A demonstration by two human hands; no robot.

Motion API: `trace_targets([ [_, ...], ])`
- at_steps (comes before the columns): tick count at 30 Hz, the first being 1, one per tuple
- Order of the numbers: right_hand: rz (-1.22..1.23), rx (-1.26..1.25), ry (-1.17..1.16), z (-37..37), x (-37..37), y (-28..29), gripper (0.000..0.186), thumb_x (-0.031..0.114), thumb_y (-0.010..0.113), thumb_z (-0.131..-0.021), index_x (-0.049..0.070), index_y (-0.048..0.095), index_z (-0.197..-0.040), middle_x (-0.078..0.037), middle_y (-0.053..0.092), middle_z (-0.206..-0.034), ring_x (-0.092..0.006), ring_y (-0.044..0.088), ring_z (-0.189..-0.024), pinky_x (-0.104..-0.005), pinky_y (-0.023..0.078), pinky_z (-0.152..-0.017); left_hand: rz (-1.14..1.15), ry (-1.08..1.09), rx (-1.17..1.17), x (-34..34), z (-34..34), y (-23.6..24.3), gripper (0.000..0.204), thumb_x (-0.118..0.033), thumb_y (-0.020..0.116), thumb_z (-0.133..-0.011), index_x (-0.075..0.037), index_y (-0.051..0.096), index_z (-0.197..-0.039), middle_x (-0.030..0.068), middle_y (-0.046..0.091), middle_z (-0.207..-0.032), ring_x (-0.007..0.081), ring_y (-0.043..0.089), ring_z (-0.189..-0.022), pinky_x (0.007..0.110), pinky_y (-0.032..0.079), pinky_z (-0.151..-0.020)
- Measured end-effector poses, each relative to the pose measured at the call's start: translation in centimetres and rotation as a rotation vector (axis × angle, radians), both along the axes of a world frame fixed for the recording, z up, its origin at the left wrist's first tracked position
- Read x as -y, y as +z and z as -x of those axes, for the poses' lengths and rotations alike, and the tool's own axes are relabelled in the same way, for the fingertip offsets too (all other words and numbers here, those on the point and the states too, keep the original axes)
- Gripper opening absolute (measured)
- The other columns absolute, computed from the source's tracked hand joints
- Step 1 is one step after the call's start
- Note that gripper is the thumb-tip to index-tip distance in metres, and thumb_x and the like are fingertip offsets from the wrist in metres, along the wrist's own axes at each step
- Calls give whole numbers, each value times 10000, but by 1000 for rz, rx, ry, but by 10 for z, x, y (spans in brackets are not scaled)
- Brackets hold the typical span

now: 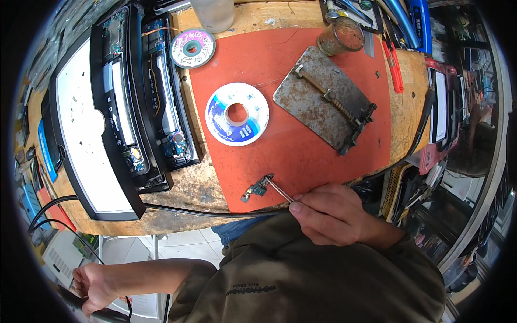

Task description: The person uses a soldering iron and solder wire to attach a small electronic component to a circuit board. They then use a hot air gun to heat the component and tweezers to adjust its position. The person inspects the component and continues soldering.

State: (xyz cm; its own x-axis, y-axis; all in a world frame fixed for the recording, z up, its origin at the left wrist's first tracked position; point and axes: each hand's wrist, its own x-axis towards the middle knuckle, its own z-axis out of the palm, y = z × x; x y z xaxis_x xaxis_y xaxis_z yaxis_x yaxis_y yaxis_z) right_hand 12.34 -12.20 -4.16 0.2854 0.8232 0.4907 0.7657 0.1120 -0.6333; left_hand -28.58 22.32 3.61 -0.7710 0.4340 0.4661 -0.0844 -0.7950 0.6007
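- Left forearm runs out sideways to the lower left, bare below the sleeve; left hand [96,286] off the surface, wrist bent, fingers curled by a dark curved object [102,313]. Cannot tell if it grips that.
- Right forearm enters from the lower right, sleeve pushed back. Right hand [329,215] just off the near edge of the red mat [291,156], back of the hand up, thumb and forefinger pinching metal tweezers [281,192] — other fingers folded under.
- Tweezers slant up and left; tips meet the right end of a small circuit board [257,188].
- Board at the mat's near left part, tilted, its lower end to the left. Unclear whether it lies flat or is lifted a little.
- Black cable [183,209] along the near edge of the wooden surface [194,188].
- Beyond the board: white-and-blue spool [237,135], lying flat on the mat.
- Right of the spool, a rusty metal plate [299,102] with a rod and clamp, set aslant.
- Left, off the mat: opened electronic panels [121,107] beside a long white panel [81,124].
- Farther: smaller pink-labelled spool [192,61] at the mat's far left corner; glass jar [344,36] behind the plate — red-handled tool [395,67] to its right.
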Motion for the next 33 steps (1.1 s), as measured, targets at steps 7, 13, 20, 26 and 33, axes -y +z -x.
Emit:
trace_targets([
  [7, -2, 1, 6, -1, 1, -1, 311, -24, 797, -785, -23, 824, -1094, -121, 765, -1038, -224, 722, -781, -326, 628, -636, -9, -29, -50, -8, 7, 3, 522, -727, 670, -1026, -247, 512, -895, -60, 431, -755, 163, 403, -764, 366, 359, -728],
  [13, -11, -13, 14, -2, 1, -1, 293, -29, 790, -786, -31, 822, -1078, -130, 766, -1035, -233, 733, -781, -328, 641, -647, -6, 77, 13, -7, 5, 5, 868, -749, 678, -1003, -309, 416, -1703, -61, 349, -1818, 105, 239, -1662, 368, 169, -1361],
  [20, -50, -60, -7, 0, 2, -2, 276, -39, 812, -800, -35, 820, -1076, -156, 770, -1043, -254, 757, -780, -333, 655, -660, -26, -105, -62, 2, 26, 8, 665, -794, 692, -965, -164, 490, -898, -24, 461, -789, 180, 432, -756, 342, 379, -714],
  [26, -67, -138, 32, -33, 22, 17, 465, -7, 844, -876, -34, 692, -1315, -177, 733, -1068, -274, 736, -810, -398, 624, -718, 20, 34, 23, -6, 36, 17, 617, -714, 722, -1000, -294, 628, -1442, -98, 619, -1453, 138, 473, -1379, 389, 338, -1219],
  [33, 25, -39, -217, -56, 53, 23, 598, -27, 795, -922, 8, 554, -1468, -178, 690, -1104, -289, 705, -896, -415, 586, -796, -77, 82, -10, 17, 6, 39, 559, -724, 715, -990, -183, 580, -1026, -44, 551, -903, 178, 502, -886, 354, 402, -831],
])
